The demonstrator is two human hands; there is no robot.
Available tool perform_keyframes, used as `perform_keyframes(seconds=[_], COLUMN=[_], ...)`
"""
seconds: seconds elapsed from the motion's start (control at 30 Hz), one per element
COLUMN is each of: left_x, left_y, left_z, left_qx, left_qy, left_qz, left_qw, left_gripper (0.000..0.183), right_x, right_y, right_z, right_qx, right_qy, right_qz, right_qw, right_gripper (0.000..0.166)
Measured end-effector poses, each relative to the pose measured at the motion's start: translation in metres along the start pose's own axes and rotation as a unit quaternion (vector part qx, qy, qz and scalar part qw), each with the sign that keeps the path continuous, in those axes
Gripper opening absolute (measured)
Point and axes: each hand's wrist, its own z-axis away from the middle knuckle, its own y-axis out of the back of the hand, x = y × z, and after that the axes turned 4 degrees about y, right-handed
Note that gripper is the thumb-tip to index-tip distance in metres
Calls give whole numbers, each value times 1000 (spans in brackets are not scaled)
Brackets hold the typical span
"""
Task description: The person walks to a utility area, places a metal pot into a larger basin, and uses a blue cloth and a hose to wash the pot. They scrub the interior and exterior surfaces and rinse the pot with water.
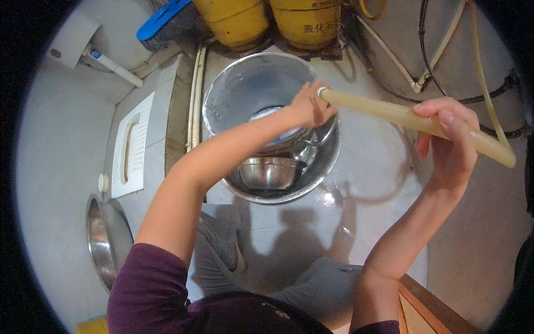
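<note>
My right hand (452, 125) is closed around a pale yellow reinforced hose (375, 108). The hose's cut end points left, at the edge of my left hand (313, 105). That hand reaches over the metalware with its fingers apart, and I see nothing held in it; whether it touches the rim behind is unclear. Below it a wide metal basin (329, 175) stands on the floor. Within the basin's outline are a large metal vessel (238, 89), its mouth facing up, and a smaller steel bowl (269, 173). My left forearm hides part of them.
Two yellow gas cylinders (233, 21) stand at the back, beside a blue-topped broom head (162, 18). On the left are a squat toilet (131, 142) and a steel basin (99, 242) leaning on the wall. Pipes (417, 85) and dark cables (425, 46) line the right wall.
</note>
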Motion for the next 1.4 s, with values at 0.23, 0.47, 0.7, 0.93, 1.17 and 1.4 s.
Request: perform_keyframes(seconds=[0.23, 0.47, 0.7, 0.93, 1.17, 1.4], left_x=[-50, -55, -53, -175, -221, -148], left_y=[-18, -37, 33, 29, -18, 44], left_z=[-49, -4, 94, 136, 155, 110], left_qx=[94, -149, -425, -548, -334, -226], left_qy=[235, 176, 157, 125, 150, 128], left_qz=[121, 447, 488, -186, -183, -3], left_qw=[960, 864, 746, 806, 912, 966], left_gripper=[67, 67, 69, 51, 51, 28], right_x=[9, 21, 27, 40, 44, 45], right_y=[-19, -34, -41, -87, -112, -110], right_z=[-5, -7, -10, -18, -18, -14], right_qx=[-16, -41, -88, -200, -239, -200], right_qy=[9, -2, 26, 27, 62, -7], right_qz=[-40, -35, -37, -124, -179, -175], right_qw=[999, 999, 995, 972, 952, 964], right_gripper=[35, 34, 37, 33, 30, 31])
